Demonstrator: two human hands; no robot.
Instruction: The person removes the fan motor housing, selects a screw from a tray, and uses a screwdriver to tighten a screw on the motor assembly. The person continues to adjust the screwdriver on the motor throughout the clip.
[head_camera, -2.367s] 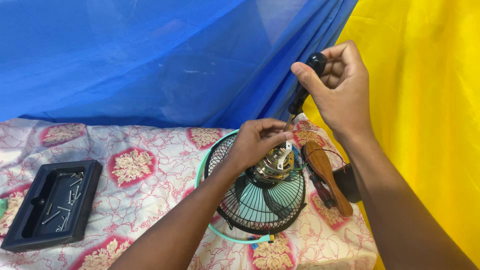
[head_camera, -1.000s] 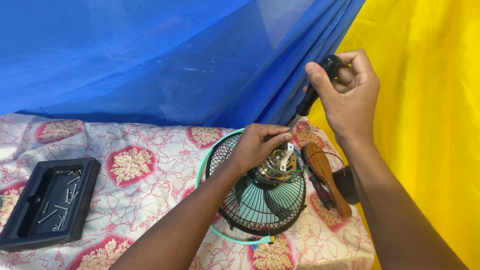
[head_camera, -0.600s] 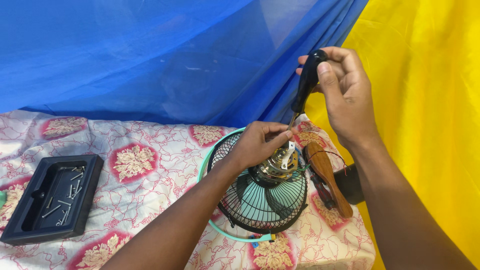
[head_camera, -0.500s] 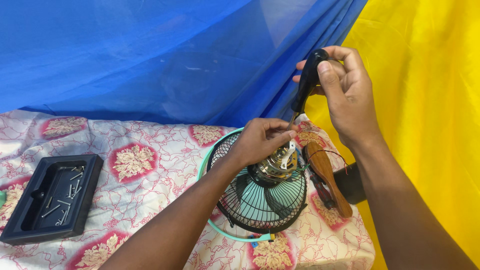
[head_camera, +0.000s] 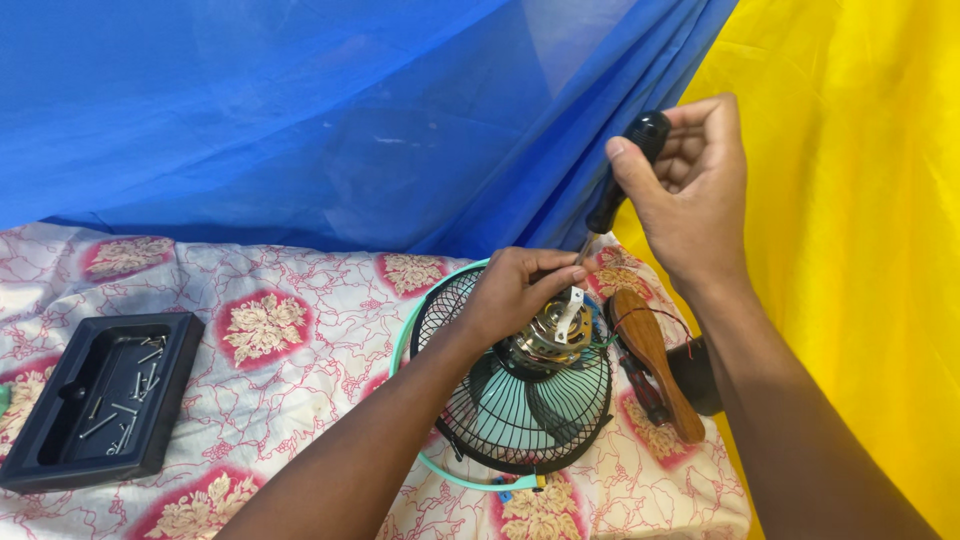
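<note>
screwdriver (head_camera: 622, 180): gripped in right hand (head_camera: 690, 195), tip down at fan motor (head_camera: 548, 340)
left hand (head_camera: 515, 295): pinching motor top, beneath the right
fan (head_camera: 510, 400): on patterned cloth (head_camera: 300, 340), under both hands

A patterned cloth (head_camera: 300, 330) bears a fan (head_camera: 520, 400), black tray (head_camera: 100, 400) and wooden piece (head_camera: 650, 360).

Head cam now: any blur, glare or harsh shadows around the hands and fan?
Head view: sharp overall, even soft light, no glare. The right hand and its screwdriver are crisp; the left hand casts only faint shade on the fan motor. Screws in the black tray are small but legible.
</note>
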